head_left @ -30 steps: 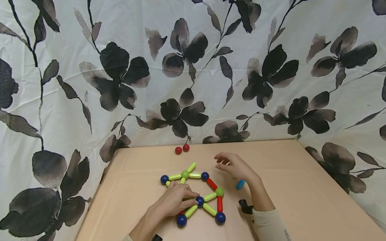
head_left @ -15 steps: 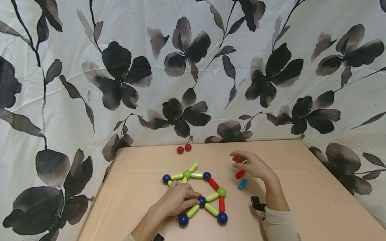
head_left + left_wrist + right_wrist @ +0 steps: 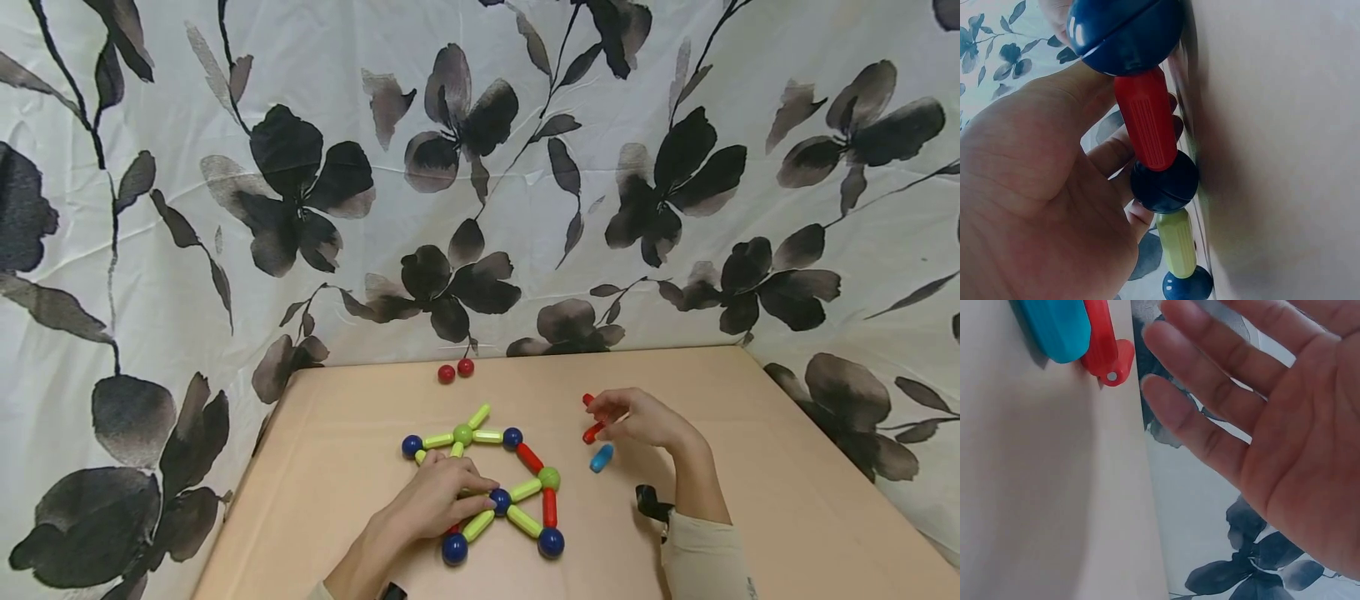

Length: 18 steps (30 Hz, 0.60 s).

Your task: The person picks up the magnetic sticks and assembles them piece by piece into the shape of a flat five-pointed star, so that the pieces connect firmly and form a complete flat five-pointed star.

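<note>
Blue ball (image 3: 501, 502): left hand (image 3: 437, 497) holds it; right hand (image 3: 645, 418), apparently loose, hovers by red rods (image 3: 1102, 337).

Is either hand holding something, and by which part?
The left hand touches the central blue ball; whether it grips cannot be told. The right hand is at the loose red rods; any hold is unclear.

Right of our right grip (image 3: 641, 419) we have a wide lane of bare counter (image 3: 802, 475). Just left, two red rods (image 3: 592, 432) and a blue rod (image 3: 602, 457) bar a low pass; past them, a gap runs to the ball-and-rod frame (image 3: 501, 502), partly blocked by our left grip (image 3: 444, 497).
</note>
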Each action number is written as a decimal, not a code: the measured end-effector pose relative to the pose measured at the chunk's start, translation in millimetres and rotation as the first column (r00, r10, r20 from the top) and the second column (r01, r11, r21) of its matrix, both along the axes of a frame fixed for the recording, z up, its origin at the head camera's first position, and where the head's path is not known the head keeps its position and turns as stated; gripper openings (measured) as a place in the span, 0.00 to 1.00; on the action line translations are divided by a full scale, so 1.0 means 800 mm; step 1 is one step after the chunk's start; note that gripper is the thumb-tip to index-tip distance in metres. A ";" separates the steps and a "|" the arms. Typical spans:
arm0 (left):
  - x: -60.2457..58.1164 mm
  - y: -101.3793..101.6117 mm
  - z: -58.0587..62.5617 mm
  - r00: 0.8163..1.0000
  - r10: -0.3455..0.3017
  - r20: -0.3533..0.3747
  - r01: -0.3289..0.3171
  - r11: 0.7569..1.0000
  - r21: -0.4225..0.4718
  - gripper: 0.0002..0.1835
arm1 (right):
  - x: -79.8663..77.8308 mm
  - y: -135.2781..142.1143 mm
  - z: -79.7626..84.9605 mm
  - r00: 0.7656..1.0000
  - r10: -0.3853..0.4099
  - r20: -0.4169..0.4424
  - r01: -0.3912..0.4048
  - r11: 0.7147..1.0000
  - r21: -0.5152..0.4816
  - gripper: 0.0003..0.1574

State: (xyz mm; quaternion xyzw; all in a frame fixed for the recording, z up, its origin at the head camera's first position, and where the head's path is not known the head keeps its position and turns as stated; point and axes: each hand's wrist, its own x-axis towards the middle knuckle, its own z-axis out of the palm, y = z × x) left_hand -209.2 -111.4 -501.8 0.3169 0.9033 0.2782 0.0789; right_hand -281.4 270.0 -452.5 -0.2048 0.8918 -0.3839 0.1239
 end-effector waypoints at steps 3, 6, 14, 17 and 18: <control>0.000 0.000 0.000 1.000 0.001 0.003 -0.001 1.000 0.002 0.16 | 0.001 0.001 -0.002 0.997 0.048 0.059 -0.049 0.999 0.017 0.20; 0.000 0.000 -0.001 1.000 0.001 0.006 -0.001 1.000 0.001 0.16 | 0.001 0.000 -0.008 0.987 0.081 0.136 -0.086 0.996 0.028 0.20; -0.001 0.000 -0.001 1.000 -0.001 -0.001 0.001 1.000 0.003 0.16 | 0.000 -0.008 -0.018 0.980 0.081 0.183 -0.090 0.995 0.041 0.13; 0.000 0.000 -0.001 1.000 0.000 0.001 0.000 1.000 0.006 0.16 | 0.000 -0.010 -0.020 0.982 0.107 0.154 -0.117 0.991 0.062 0.11; 0.000 0.000 -0.001 1.000 0.000 0.001 0.000 1.000 0.007 0.16 | 0.001 -0.011 -0.019 0.983 0.116 0.144 -0.127 0.989 0.070 0.11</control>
